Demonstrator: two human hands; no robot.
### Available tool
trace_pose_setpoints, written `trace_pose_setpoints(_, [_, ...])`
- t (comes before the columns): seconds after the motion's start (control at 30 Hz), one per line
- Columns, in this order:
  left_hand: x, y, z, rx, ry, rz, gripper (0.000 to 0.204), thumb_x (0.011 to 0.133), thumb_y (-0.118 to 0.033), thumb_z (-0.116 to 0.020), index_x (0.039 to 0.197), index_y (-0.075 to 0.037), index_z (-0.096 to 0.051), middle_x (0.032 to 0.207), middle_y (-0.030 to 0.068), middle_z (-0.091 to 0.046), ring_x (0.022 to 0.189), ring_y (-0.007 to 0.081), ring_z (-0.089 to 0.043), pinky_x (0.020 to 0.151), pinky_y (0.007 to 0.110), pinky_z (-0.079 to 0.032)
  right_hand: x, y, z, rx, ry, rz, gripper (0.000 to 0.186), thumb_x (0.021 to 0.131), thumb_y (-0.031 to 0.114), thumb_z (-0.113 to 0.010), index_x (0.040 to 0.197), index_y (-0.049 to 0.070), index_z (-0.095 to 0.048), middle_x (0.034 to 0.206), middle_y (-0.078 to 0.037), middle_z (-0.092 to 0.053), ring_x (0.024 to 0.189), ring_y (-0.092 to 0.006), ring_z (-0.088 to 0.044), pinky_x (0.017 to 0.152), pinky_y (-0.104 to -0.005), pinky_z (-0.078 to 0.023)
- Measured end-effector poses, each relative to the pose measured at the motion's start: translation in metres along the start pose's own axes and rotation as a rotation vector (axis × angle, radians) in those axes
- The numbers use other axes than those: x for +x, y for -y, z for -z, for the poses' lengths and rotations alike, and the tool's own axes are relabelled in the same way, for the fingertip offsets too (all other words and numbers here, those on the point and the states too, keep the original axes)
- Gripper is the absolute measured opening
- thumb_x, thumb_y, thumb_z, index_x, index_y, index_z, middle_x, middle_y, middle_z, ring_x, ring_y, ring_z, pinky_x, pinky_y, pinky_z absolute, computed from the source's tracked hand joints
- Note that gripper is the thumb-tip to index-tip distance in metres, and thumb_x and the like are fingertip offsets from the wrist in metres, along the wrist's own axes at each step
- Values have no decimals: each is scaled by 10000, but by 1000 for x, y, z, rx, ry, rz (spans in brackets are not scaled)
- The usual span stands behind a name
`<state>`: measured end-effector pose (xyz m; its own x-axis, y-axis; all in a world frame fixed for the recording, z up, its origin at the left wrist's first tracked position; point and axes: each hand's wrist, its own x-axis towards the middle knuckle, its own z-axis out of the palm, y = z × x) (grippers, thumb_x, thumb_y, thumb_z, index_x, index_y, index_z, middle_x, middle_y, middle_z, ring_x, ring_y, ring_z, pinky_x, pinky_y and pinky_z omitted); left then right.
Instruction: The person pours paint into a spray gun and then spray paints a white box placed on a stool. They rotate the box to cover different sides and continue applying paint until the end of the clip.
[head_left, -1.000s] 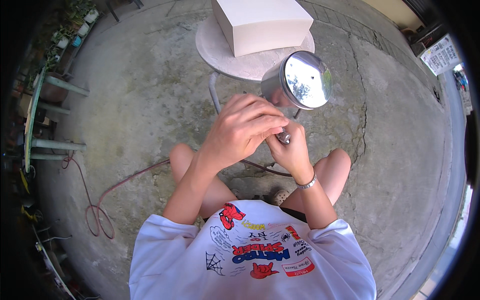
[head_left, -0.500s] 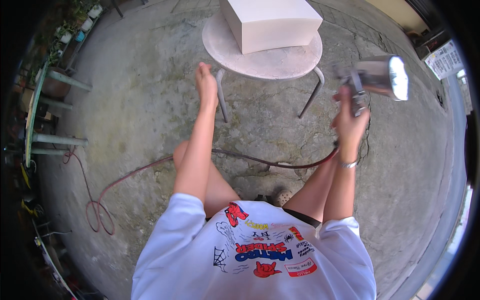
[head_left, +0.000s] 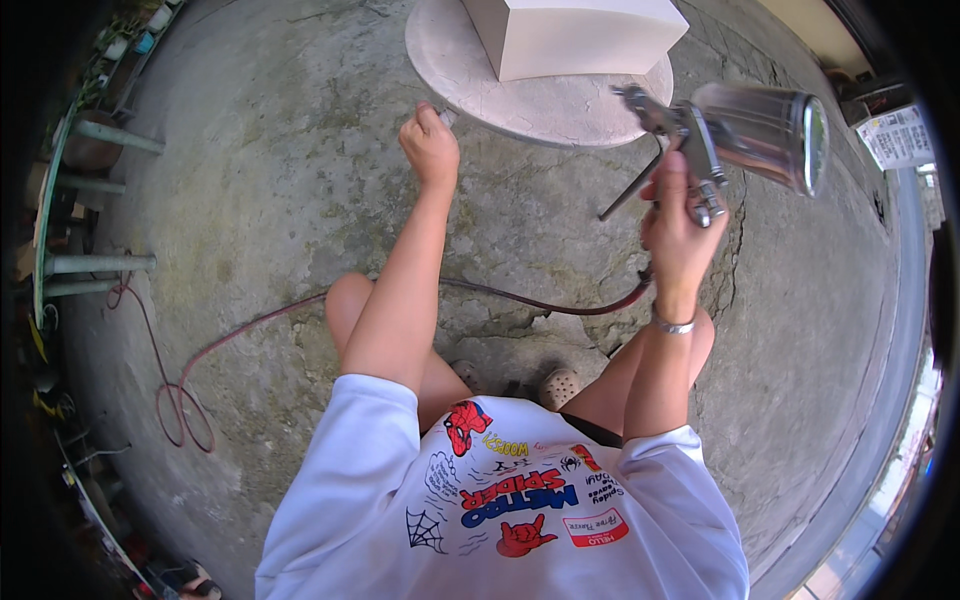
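Note:
My right hand (head_left: 684,225) is wrapped around the handle of a metal spray gun (head_left: 700,160), raised to the right of the stool. Its clear cup (head_left: 765,135) points to the right, and the nozzle end is near the seat's edge. A dark red hose (head_left: 560,308) runs from below that hand. My left hand (head_left: 430,150) is closed at the near left edge of a round pale stool (head_left: 450,50), around the top of a stool leg (head_left: 448,118); the fingers partly hide it. On the seat rests a white box-shaped piece (head_left: 590,45), its far part cut off by the frame.
The hose crosses the cracked concrete floor (head_left: 270,180) in front of my knees and loops at the left. Green bench legs (head_left: 100,263) and potted plants (head_left: 120,45) line the left side. A printed sign (head_left: 895,137) stands at the far right.
My left hand has gone from extended beside the stool to closed at its leg. The spray gun has moved slightly left. Stool and box sit higher and further right in view.

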<state>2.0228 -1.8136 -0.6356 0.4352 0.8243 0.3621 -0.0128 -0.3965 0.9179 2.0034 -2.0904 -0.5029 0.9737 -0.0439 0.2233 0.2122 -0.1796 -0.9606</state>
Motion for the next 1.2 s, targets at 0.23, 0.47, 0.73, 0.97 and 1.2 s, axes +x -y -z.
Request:
trace_pose_setpoints(0.23, [-2, -3, -1, 5, 17, 1, 505, 1022, -241, -440, 691, 131, -526, 585, 285, -516, 550, 469, -490, 608, 552, -361, -44, 25, -33, 11, 223, 61, 278, 951, 267, -773, 973, -9, -748, 627, -20, -626, 553, -79, -542, 518, -276, -411])
trace_pose_setpoints(0.47, [-2, -4, 1, -17, -13, -5, 518, 1017, -268, -433, 698, 127, -532, 589, 285, -514, 545, 456, -504, 608, 552, -373, -49, 30, -48, 26, 306, 248, 310, 933, 279, -787, 899, -24, -725, 591, -45, -582, 516, -117, -524, 492, -316, -402])
trace_pose_setpoints(0.73, [-3, -4, -1, -12, 20, -3, 497, 1006, -246, -434, 690, 130, -509, 580, 287, -497, 527, 430, -461, 590, 537, -361, 14, -14, -20, -117, -24, 201, 368, 992, 339, -730, 1115, -6, -760, 680, -2, -664, 566, -38, -563, 500, -215, -383])
trace_pose_setpoints(0.97, [-1, -1, -1, -37, -7, -29, 508, 1012, -244, -431, 684, 136, -508, 572, 284, -495, 522, 429, -446, 588, 537, -352, 75, -41, 25, -224, -254, 178, 379, 992, 364, -722, 849, 13, -736, 653, -13, -657, 499, -46, -511, 448, -242, -355])
trace_pose_setpoints(1.2, [-2, -3, -2, 14, -9, -9, 517, 1018, -247, -424, 667, 124, -506, 558, 266, -481, 522, 409, -447, 598, 540, -348, 89, -23, 47, -162, -426, 117, 425, 1006, 379, -691, 840, -9, -734, 648, -53, -679, 458, -97, -554, 414, -275, -378])
